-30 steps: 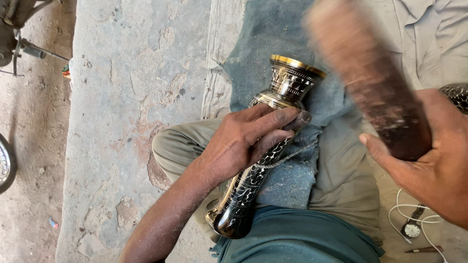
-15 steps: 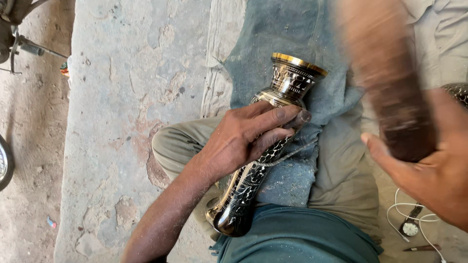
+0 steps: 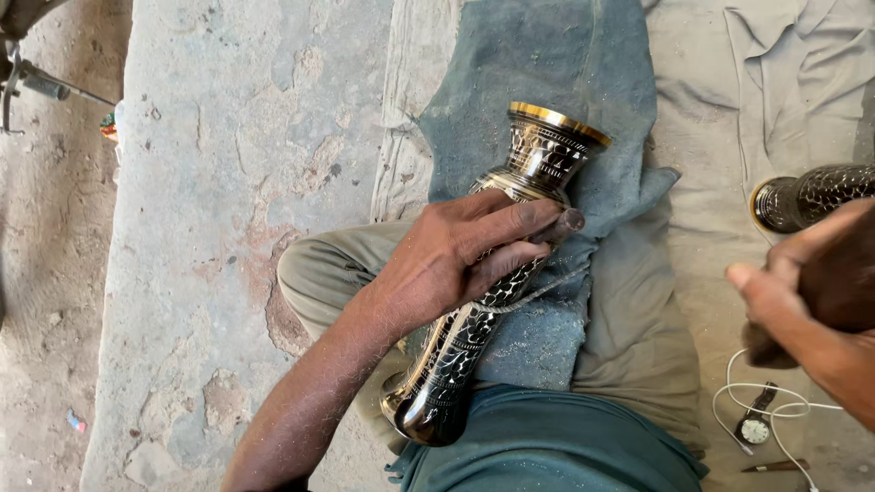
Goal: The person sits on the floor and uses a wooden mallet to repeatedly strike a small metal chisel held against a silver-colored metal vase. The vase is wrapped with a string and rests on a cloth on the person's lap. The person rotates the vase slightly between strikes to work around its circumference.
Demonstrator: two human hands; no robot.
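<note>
a worn concrete floor is covered by grey cloth. a black-and-brass engraved vase is laid across the lap, pinned steady by the clenched left hand. a dark wooden tool is gripped in the right hand.

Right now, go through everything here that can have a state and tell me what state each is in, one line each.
Engraved vase: lying tilted across the lap on the blue cloth, gripped.
Left hand: closed around the vase's middle.
Right hand: holding a dark wooden tool, off the vase.
Second vase: lying on its side.
Wristwatch: lying flat.
</note>
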